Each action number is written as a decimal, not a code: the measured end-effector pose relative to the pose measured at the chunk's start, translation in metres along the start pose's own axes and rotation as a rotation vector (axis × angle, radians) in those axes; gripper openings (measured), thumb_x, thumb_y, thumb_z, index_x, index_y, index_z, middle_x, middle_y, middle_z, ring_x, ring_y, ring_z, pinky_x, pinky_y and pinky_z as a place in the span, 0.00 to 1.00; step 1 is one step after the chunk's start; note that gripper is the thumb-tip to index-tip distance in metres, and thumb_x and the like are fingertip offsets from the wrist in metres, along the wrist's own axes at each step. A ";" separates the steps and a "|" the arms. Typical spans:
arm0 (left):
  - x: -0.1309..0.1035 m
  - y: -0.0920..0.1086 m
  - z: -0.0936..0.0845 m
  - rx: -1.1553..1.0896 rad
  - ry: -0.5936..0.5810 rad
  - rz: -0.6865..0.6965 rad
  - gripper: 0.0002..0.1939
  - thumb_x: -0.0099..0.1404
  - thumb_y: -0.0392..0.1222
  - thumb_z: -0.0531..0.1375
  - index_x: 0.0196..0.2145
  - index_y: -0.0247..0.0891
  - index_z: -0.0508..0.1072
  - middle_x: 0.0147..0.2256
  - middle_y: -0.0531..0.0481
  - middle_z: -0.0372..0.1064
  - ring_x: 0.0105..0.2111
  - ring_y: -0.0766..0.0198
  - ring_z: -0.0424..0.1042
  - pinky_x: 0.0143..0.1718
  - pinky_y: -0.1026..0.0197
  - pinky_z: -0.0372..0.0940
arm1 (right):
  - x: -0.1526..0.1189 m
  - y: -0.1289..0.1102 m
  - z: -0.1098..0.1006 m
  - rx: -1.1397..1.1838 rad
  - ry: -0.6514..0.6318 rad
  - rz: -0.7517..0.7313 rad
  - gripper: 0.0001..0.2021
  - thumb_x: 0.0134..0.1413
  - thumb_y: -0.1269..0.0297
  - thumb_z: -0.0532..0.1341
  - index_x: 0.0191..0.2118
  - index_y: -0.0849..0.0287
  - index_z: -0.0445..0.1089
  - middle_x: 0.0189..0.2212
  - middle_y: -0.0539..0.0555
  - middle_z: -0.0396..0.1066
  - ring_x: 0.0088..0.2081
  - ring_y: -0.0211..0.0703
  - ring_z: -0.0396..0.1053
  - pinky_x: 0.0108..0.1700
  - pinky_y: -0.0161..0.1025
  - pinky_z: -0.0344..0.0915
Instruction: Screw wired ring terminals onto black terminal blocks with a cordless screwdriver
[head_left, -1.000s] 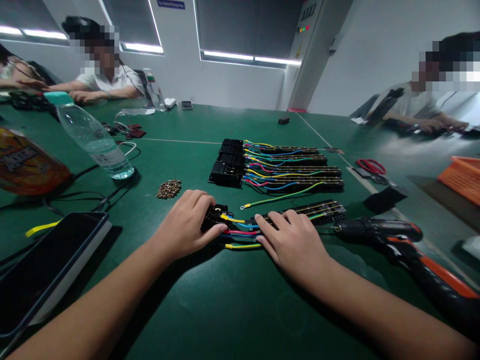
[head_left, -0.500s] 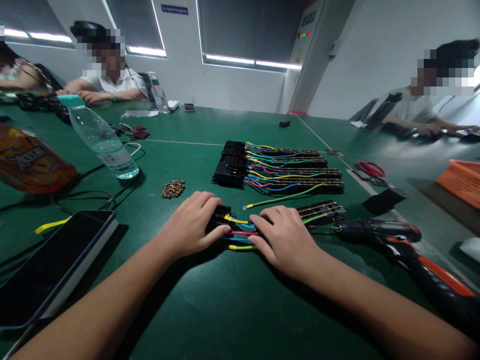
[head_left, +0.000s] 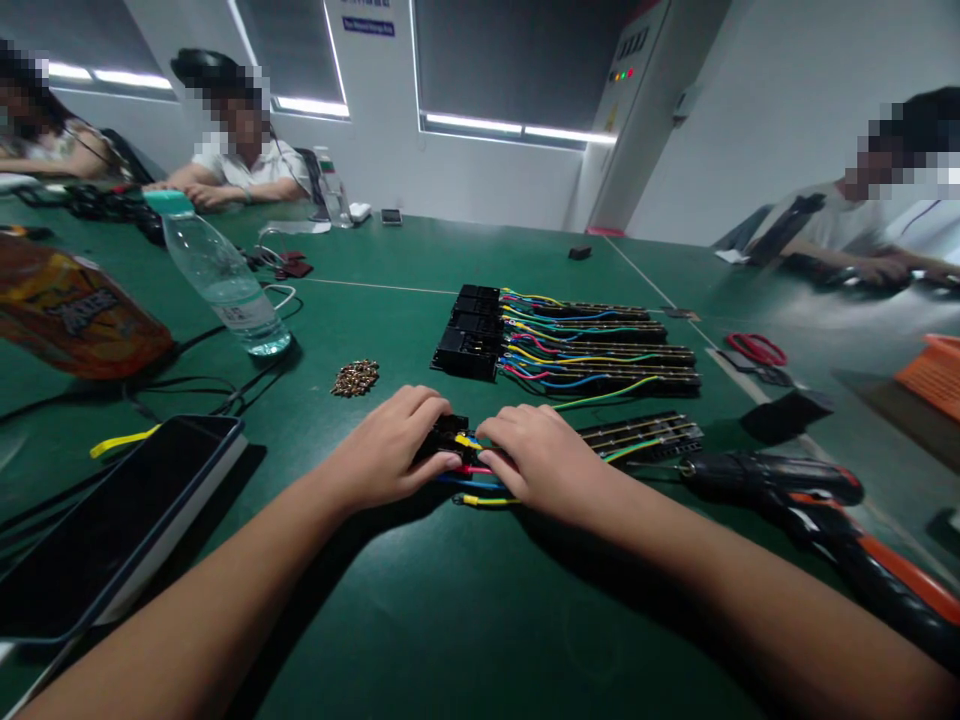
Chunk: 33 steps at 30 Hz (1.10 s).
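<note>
My left hand [head_left: 394,448] is closed round a small black block [head_left: 452,430] at the middle of the green table. Beside it, my right hand [head_left: 544,455] pinches the coloured wires near the block, its fingers close to my left fingertips. A yellow-green wire [head_left: 487,501] with a ring end lies below the fingers. The wires run under my right hand toward a black terminal strip [head_left: 645,436] on the right. Behind my hands lie several finished-looking black blocks [head_left: 469,340] wired to long strips [head_left: 645,380]. Small brass screws [head_left: 355,378] form a pile at the left.
A power screwdriver [head_left: 780,478] lies right of the strip. Left are a phone [head_left: 127,520], a clear bottle [head_left: 225,285], an orange bottle [head_left: 75,310] and cables. An orange basket [head_left: 934,375] stands at the right edge. People sit across the table.
My right hand has moved left, closer to the black block and my left hand. The whole view has shifted slightly, with objects appearing a little further right.
</note>
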<state>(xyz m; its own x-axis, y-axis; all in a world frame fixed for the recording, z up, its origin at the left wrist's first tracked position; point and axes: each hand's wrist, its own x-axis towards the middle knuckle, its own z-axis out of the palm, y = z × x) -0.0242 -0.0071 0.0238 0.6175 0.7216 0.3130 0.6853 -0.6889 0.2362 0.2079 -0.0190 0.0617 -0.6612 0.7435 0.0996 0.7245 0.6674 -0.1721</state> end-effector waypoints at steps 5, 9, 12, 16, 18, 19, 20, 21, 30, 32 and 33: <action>-0.001 -0.003 0.001 -0.016 -0.014 -0.008 0.21 0.70 0.56 0.55 0.51 0.37 0.63 0.49 0.40 0.64 0.48 0.51 0.64 0.49 0.49 0.64 | 0.009 0.008 0.009 0.074 -0.008 -0.033 0.07 0.66 0.67 0.56 0.38 0.62 0.71 0.34 0.55 0.71 0.35 0.42 0.66 0.38 0.38 0.58; -0.001 -0.004 0.001 -0.030 -0.016 -0.009 0.21 0.70 0.56 0.55 0.50 0.37 0.63 0.47 0.41 0.64 0.46 0.52 0.64 0.48 0.50 0.63 | 0.007 0.012 0.019 0.125 0.017 -0.031 0.07 0.67 0.69 0.55 0.40 0.64 0.69 0.36 0.57 0.70 0.37 0.42 0.65 0.41 0.39 0.60; -0.001 -0.004 0.001 -0.034 -0.022 -0.012 0.21 0.70 0.57 0.55 0.50 0.37 0.63 0.46 0.41 0.64 0.45 0.52 0.64 0.46 0.50 0.63 | 0.004 0.013 0.024 0.150 0.038 -0.042 0.08 0.68 0.69 0.52 0.40 0.64 0.68 0.36 0.57 0.70 0.37 0.44 0.65 0.42 0.41 0.61; -0.001 -0.005 0.000 -0.049 -0.022 -0.013 0.22 0.69 0.57 0.56 0.50 0.37 0.63 0.45 0.42 0.64 0.45 0.53 0.64 0.46 0.51 0.63 | -0.001 0.013 0.026 0.192 0.083 -0.053 0.09 0.69 0.68 0.51 0.40 0.63 0.66 0.37 0.57 0.69 0.38 0.44 0.64 0.43 0.41 0.62; -0.001 -0.005 0.000 -0.062 -0.022 -0.017 0.22 0.69 0.57 0.57 0.49 0.37 0.63 0.45 0.43 0.64 0.44 0.54 0.64 0.45 0.51 0.62 | -0.002 0.012 0.027 0.207 0.110 -0.040 0.08 0.69 0.69 0.51 0.40 0.62 0.66 0.37 0.57 0.69 0.38 0.45 0.64 0.43 0.42 0.62; -0.002 -0.006 0.001 -0.070 -0.022 -0.021 0.22 0.69 0.57 0.57 0.49 0.37 0.62 0.45 0.43 0.64 0.44 0.54 0.64 0.45 0.51 0.62 | -0.003 0.011 0.027 0.213 0.123 -0.027 0.07 0.69 0.69 0.51 0.40 0.62 0.65 0.37 0.57 0.69 0.38 0.45 0.64 0.42 0.42 0.62; -0.002 -0.006 0.001 -0.077 -0.023 -0.024 0.22 0.68 0.57 0.57 0.49 0.37 0.62 0.45 0.44 0.64 0.44 0.54 0.64 0.45 0.51 0.62 | -0.003 0.011 0.028 0.218 0.136 -0.012 0.07 0.69 0.69 0.51 0.41 0.62 0.65 0.37 0.57 0.69 0.38 0.45 0.65 0.42 0.42 0.62; -0.002 -0.006 0.001 -0.082 -0.023 -0.027 0.23 0.68 0.57 0.58 0.49 0.37 0.62 0.45 0.44 0.64 0.44 0.54 0.64 0.46 0.51 0.63 | -0.003 0.010 0.029 0.223 0.146 0.002 0.07 0.69 0.70 0.51 0.42 0.62 0.65 0.38 0.57 0.70 0.39 0.46 0.65 0.43 0.43 0.63; -0.002 -0.004 -0.002 -0.077 -0.037 -0.044 0.23 0.67 0.58 0.57 0.49 0.37 0.63 0.44 0.44 0.64 0.44 0.54 0.65 0.46 0.51 0.63 | 0.002 0.010 0.032 0.221 0.156 0.073 0.09 0.68 0.71 0.49 0.51 0.63 0.61 0.44 0.62 0.71 0.45 0.49 0.69 0.47 0.45 0.64; -0.002 -0.005 -0.002 -0.075 -0.039 -0.045 0.23 0.68 0.58 0.57 0.49 0.37 0.63 0.44 0.44 0.64 0.44 0.54 0.64 0.46 0.51 0.62 | 0.005 0.011 0.032 0.213 0.141 0.089 0.08 0.68 0.71 0.50 0.49 0.62 0.61 0.42 0.60 0.71 0.43 0.48 0.69 0.45 0.43 0.64; -0.002 -0.005 -0.002 -0.077 -0.041 -0.044 0.23 0.68 0.58 0.57 0.49 0.37 0.63 0.44 0.44 0.64 0.44 0.54 0.64 0.46 0.51 0.62 | 0.007 0.012 0.031 0.210 0.133 0.094 0.07 0.67 0.71 0.51 0.47 0.61 0.62 0.40 0.59 0.71 0.41 0.47 0.69 0.44 0.42 0.63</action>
<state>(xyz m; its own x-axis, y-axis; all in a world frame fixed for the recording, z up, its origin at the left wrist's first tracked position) -0.0295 -0.0055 0.0242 0.6038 0.7525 0.2630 0.6816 -0.6585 0.3192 0.2058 -0.0077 0.0296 -0.5513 0.8103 0.1986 0.7166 0.5818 -0.3846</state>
